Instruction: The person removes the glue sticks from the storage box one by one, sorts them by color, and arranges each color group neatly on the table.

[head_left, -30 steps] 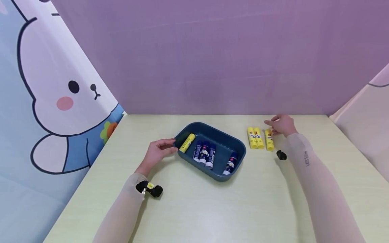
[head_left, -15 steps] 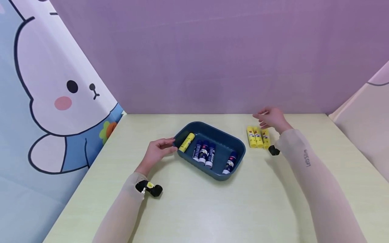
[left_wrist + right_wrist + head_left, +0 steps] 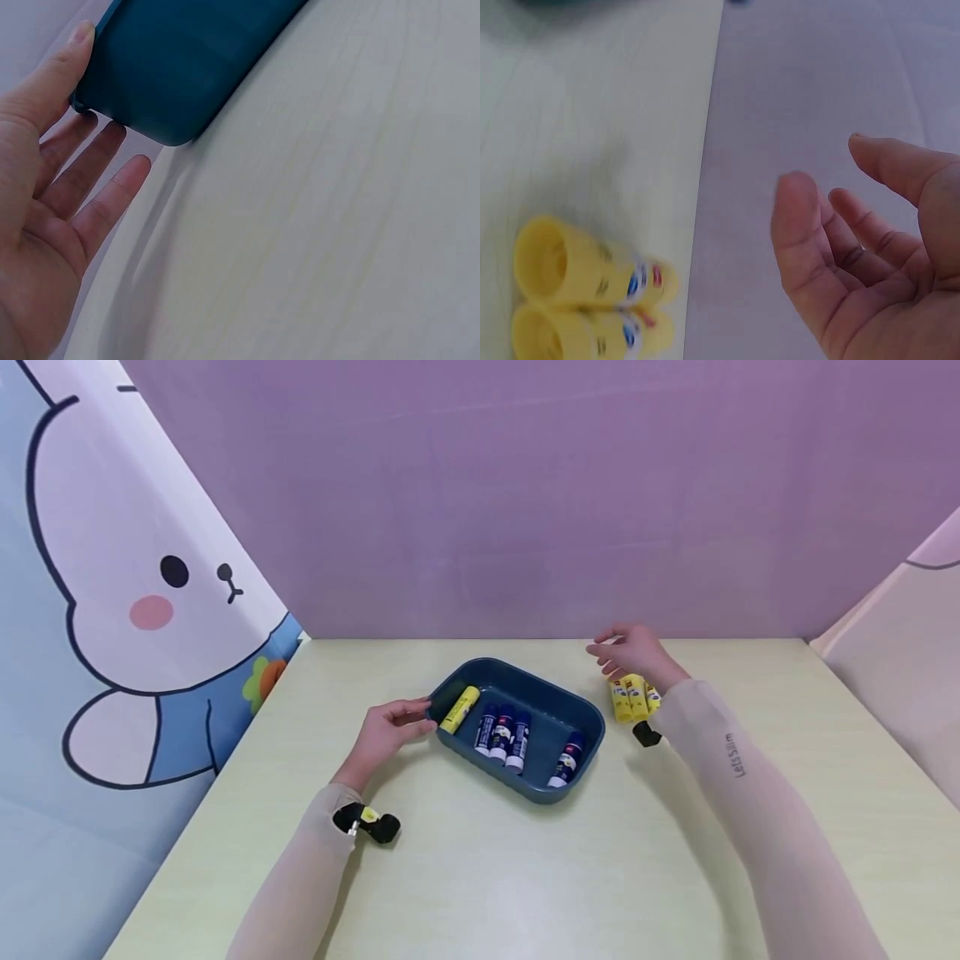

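Note:
My left hand point(image 3: 381, 737) holds the left end of a dark blue plastic tray point(image 3: 577, 706) in the head view. In the left wrist view, the thumb and fingertips meet the tray's rim and outer wall point(image 3: 180, 67). One yellow glue stick point(image 3: 460, 709) and several navy glue sticks point(image 3: 517, 743) with white ends lie in the tray. My right hand point(image 3: 636, 653) hovers above the table's back edge with loosely bent fingers, holding nothing. Beneath and beside it, yellow glue sticks point(image 3: 636, 697) lie side by side, partly hidden by hand and sleeve.
The pale wooden table point(image 3: 480, 877) meets a purple backdrop point(image 3: 525, 527) along its back edge. A cartoon-printed curtain point(image 3: 165, 677) hangs on the left. Small black wrist cameras point(image 3: 367, 823) sit on both wrists.
My right hand has moved left from the rightmost yellow glue stick, across the group, toward the tray. That stick now lies closer to the other yellow ones. The left hand has stayed put.

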